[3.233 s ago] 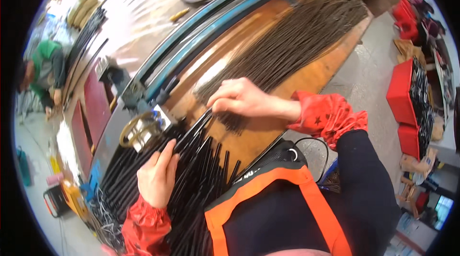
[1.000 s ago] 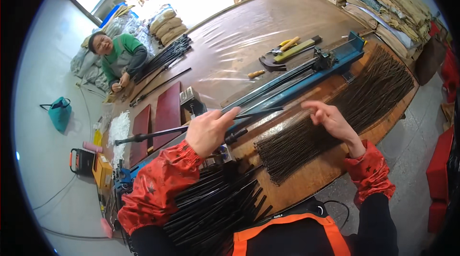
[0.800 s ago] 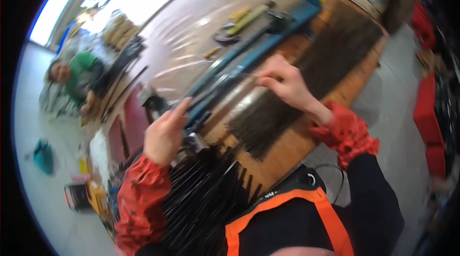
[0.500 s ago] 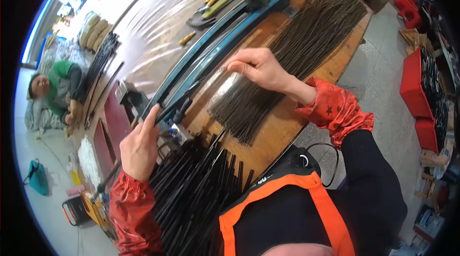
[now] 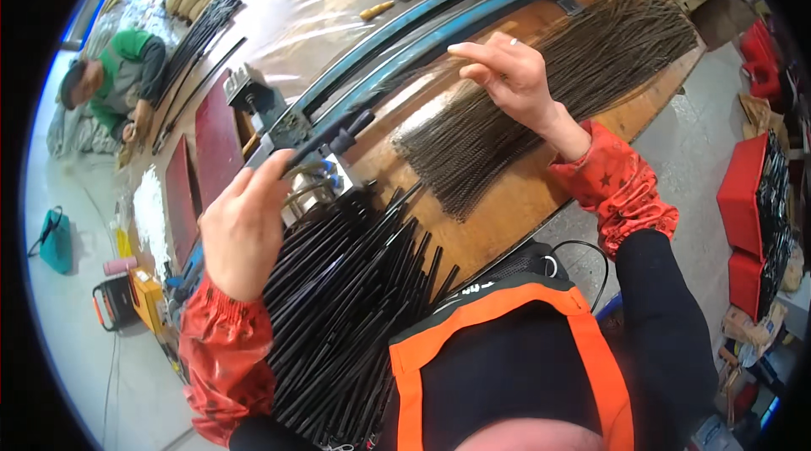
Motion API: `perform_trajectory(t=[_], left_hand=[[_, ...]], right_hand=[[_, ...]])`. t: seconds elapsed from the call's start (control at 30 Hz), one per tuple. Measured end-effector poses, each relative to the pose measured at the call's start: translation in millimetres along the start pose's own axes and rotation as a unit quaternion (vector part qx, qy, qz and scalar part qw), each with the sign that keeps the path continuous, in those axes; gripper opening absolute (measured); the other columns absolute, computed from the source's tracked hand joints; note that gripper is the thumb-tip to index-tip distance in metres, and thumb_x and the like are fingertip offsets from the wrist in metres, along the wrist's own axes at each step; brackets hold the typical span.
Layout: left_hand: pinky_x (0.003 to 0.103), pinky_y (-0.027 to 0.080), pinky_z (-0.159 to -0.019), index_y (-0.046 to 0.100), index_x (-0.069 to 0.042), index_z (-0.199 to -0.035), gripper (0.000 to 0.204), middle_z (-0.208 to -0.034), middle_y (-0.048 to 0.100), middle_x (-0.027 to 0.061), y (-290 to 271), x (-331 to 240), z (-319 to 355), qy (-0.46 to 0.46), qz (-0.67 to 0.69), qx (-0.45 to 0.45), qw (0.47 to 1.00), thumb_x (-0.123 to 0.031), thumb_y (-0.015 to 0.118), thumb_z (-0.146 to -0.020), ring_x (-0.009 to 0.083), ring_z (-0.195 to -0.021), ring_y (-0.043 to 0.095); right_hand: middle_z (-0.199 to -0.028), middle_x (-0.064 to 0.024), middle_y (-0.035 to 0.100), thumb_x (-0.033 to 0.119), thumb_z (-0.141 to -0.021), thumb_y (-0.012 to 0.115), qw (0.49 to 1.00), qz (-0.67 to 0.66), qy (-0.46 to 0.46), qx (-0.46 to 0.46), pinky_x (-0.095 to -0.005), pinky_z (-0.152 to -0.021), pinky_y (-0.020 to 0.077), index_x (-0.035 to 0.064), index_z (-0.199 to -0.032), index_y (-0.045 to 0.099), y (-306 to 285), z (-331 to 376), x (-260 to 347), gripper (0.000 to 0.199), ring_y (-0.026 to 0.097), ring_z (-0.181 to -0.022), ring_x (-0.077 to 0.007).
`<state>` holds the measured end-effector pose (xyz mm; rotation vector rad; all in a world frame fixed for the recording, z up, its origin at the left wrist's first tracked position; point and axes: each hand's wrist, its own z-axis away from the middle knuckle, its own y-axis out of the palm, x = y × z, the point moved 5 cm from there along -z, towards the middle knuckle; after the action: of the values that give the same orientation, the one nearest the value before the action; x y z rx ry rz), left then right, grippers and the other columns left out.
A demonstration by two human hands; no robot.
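We note the left hand (image 5: 241, 236) left of the frame's centre, fingers curled narrowly about a black rod (image 5: 328, 141) whose tip points up and right; the palm side is hidden. The right hand (image 5: 511, 79), in the upper middle, has thumb and forefinger drawn close together; we cannot tell whether anything thin sits between them. Below and right of the left hand we find a loose heap of black tubes (image 5: 346, 307), filling the lower middle. A bundle of dark twisted strands (image 5: 507, 130) lies on the wooden board (image 5: 460, 236), running toward the upper right, partly behind the right hand. Beyond it we see a blue rail (image 5: 473, 20) slanting the same way, with a silver block (image 5: 338, 181) near its lower end, just right of the left hand. Upper left, a co-worker (image 5: 127, 79) in green and grey sits near dark red panels (image 5: 221, 126). Red bins (image 5: 748, 189) stand at the right edge, well apart from the right hand.
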<state>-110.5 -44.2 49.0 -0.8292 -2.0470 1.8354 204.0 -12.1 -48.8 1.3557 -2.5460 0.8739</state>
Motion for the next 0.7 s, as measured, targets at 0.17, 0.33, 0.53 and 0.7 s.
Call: perform_trajectory(t=[0.17,0.33,0.53,0.7], left_hand=[[0.042,0.048,-0.054,0.066,-0.019,-0.126,0.038,-0.072,0.055,0.0098,10,-21,-5,0.061,-0.045,0.015,0.997,-0.011,0.068,-0.089,0.031,-0.061,0.06],[0.041,0.049,-0.058,0.066,-0.015,-0.123,0.034,-0.073,0.055,0.0091,17,-23,-5,0.06,-0.034,0.005,0.998,-0.012,0.068,-0.089,0.0295,-0.065,0.061],[0.042,0.053,-0.07,0.065,-0.005,-0.113,0.02,-0.096,0.068,0.0169,-23,58,17,-0.005,-0.081,-0.148,0.986,-0.008,0.062,-0.094,0.0365,-0.086,0.067],[0.042,0.054,-0.073,0.064,-0.002,-0.114,0.02,-0.1,0.069,0.0206,-72,92,12,-0.031,-0.1,-0.253,0.962,-0.014,0.061,-0.098,0.0401,-0.088,0.068]], right_hand=[[-0.066,0.0009,0.058,0.025,-0.082,0.08,0.994,-0.018,-0.109,0.004,-0.0285,-0.049,0.0468,0.0178,-0.111,0.076,16,-8,35,0.031,0.057,-0.057,-0.0124],[-0.063,0.0012,0.055,0.036,-0.082,0.078,0.995,-0.037,-0.093,-0.027,-0.0274,-0.045,0.0438,0.0162,-0.119,0.073,36,-3,44,0.042,0.055,-0.054,-0.0108],[-0.081,-0.0073,0.066,0.017,-0.093,0.068,0.996,0.081,0.001,0.025,-0.0356,-0.063,0.0489,0.0086,-0.117,0.07,9,5,-26,0.025,0.062,-0.07,-0.0241],[-0.082,-0.0098,0.07,0.018,-0.098,0.062,0.981,0.027,0.163,0.103,-0.0346,-0.069,0.0513,0.0084,-0.109,0.07,46,6,-54,0.017,0.068,-0.076,-0.0234]])
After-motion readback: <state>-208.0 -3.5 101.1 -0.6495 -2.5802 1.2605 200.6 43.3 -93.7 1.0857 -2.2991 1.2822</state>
